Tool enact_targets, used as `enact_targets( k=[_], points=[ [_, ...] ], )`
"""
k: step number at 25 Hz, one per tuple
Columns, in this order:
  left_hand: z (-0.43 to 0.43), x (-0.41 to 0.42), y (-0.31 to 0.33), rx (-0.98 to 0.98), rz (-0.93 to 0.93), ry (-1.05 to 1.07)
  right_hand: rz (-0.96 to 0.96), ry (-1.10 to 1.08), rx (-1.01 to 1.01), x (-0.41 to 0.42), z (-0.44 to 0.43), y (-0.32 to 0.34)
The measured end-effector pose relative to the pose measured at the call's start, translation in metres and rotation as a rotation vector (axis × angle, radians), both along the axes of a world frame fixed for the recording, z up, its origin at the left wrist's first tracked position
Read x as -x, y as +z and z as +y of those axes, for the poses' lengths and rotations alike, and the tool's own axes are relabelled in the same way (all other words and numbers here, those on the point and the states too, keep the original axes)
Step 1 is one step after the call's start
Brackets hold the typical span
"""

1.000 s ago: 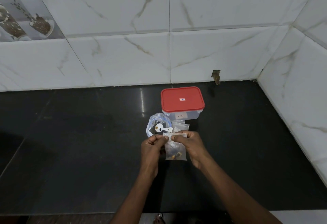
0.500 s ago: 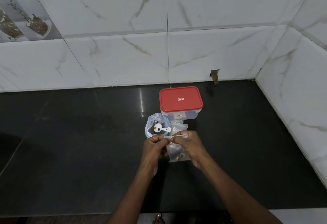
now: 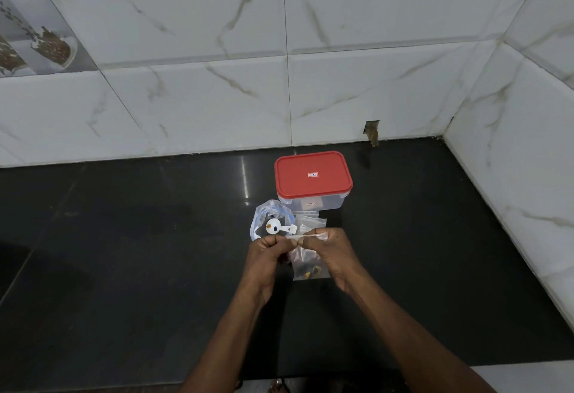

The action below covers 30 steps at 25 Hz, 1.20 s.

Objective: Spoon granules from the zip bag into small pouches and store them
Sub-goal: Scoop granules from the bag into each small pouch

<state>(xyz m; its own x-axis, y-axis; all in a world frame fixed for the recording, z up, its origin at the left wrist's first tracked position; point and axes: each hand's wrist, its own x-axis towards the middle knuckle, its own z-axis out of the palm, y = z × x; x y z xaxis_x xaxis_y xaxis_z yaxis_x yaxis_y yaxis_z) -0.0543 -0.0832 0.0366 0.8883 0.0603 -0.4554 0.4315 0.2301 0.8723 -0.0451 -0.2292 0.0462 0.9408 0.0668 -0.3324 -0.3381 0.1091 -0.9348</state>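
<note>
- The small pouch hangs just in front of the red-lidded box, held above the dark counter. The fingers cover both ends of its top strip, so I cannot tell whether the seal is closed.
- The left hand and right hand are close together. Each pinches that top strip between curled fingers and thumb.
- A few dark and yellowish granules sit at the bottom of the pouch. They are too small to make out further.
- The zip bag lies on the counter in front of the box and to its left, its mouth gaping. The left hand hides its near edge.
- A white spoon rests across the bag's mouth with a brownish speck in its bowl.
- More clear pouches lie between the box and the hands. I cannot count them.
- The lid carries a small red-and-white sticker and the box's front wall a pale label. The writing on both is too tiny to read.
- Behind the box to the right, a small notch breaks the marble wall tile.
- Toes show at the bottom edge, cut off.
</note>
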Motion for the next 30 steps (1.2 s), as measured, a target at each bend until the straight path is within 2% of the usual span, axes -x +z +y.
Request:
enact_targets(
  k=[4,6,16,24,30],
  points=[
    [-0.009,0.001,0.001,-0.037,0.045,0.069,0.002,-0.010,0.058,0.003,0.007,-0.004],
    [-0.013,0.003,-0.001,-0.036,0.041,0.090,0.015,-0.030,0.013,0.005,0.008,-0.008],
    [-0.016,0.002,-0.001,0.127,0.018,0.083,-0.019,-0.027,0.018,-0.003,-0.004,-0.017],
    [-0.017,-0.006,-0.010,-0.075,-0.054,0.122,0.011,-0.063,0.043,-0.005,-0.004,-0.021],
    [-0.012,-0.008,-0.007,0.057,-0.035,0.181,0.087,-0.079,-0.041,-0.007,-0.013,-0.017]
  ],
)
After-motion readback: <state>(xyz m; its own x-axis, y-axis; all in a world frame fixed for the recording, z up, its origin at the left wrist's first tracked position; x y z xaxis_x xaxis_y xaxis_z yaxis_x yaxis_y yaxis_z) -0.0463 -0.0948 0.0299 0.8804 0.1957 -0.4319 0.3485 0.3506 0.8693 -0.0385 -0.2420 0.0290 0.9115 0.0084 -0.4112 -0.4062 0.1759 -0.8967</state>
